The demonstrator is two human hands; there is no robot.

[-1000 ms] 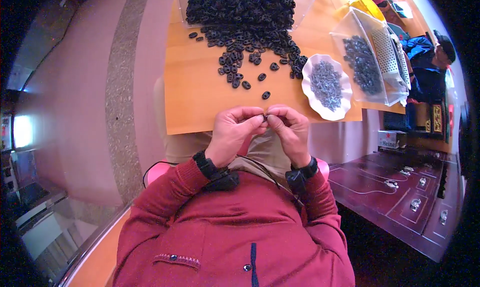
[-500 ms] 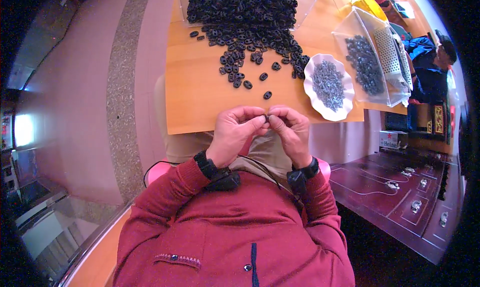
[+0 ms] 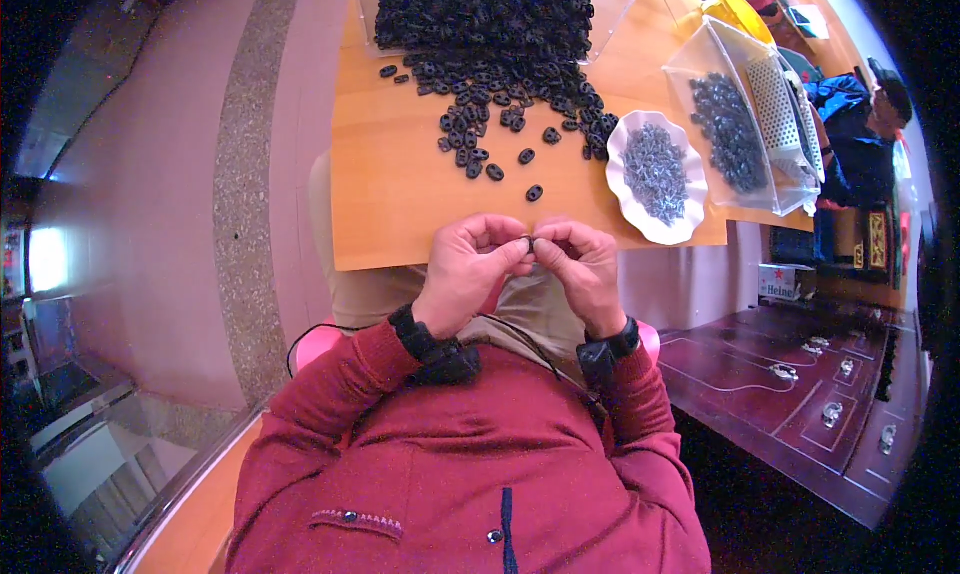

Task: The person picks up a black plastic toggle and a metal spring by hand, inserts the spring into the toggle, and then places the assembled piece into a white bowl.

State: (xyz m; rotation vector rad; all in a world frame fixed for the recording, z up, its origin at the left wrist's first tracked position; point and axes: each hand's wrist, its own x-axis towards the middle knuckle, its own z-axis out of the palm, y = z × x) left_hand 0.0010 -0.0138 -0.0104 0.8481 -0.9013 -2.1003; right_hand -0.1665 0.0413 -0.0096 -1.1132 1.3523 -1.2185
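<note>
My left hand (image 3: 465,266) and my right hand (image 3: 583,266) meet just off the table's front edge, thumbs and forefingers pinched together. Between the fingertips is a small black piece (image 3: 531,244), mostly hidden by them; its shape resembles the loose oval ones on the table. The nearest loose black oval piece with two holes (image 3: 535,193) lies just beyond my fingers. Farther back, many more black oval pieces (image 3: 470,124) spread out from a big heap (image 3: 485,19). To the right of my hands stands a white scalloped dish (image 3: 617,181) holding small translucent grey parts (image 3: 655,174).
A clear plastic bin (image 3: 755,139) with dark grey pieces stands beyond the dish, beside a perforated white basket (image 3: 775,109). Behind them is a yellow container (image 3: 740,16). The wooden table (image 3: 385,204) ends just before my lap. Another person (image 3: 860,124) is at the far right.
My hands stay in nearly the same place, fingertips still pinched at the small black piece. Only the fingers and the piece between them have shifted slightly.
</note>
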